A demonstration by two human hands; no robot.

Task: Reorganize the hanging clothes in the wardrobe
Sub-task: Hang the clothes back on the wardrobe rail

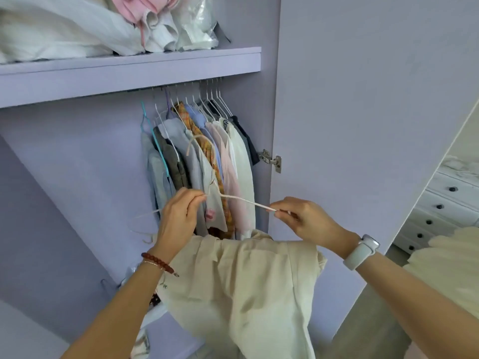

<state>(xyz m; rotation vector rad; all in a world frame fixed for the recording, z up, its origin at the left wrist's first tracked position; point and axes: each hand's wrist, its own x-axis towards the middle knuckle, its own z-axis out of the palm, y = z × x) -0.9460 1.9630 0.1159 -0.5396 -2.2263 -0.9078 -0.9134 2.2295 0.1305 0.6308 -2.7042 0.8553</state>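
Both hands hold a pale hanger [241, 199] in front of the open wardrobe. The left hand [178, 213] pinches it near the neck, fingers curled at about 9 o'clock from the hanger's middle. The right hand [298, 216] pinches the tip of the hanger's arm between thumb and forefinger, at about 3 o'clock. A cream garment [246, 286] droops below the wrists at 6 o'clock; how it is supported cannot be told, and it is not on the hanger.

The hanging clothes [202, 161] are bunched at 12 o'clock from the hands, under the lilac shelf [129, 71], toward the right end near the door hinge [270, 159]. Among them is a plaid shirt [207, 151].

The likely step is dressing the hanger with the cream garment before it goes back among the others. Risks as I judge them: the garment looks loosely held and could slide to the floor if either forearm lifts. The fingertip pinch on the arm tip is weak, so a twist could flip the hanger out of the right hand. The hook, close to the hung shirts, might snag a sleeve and drag a neighbouring piece off its own hanger. Another white hanger [145, 224] beside the left wrist could tangle too.
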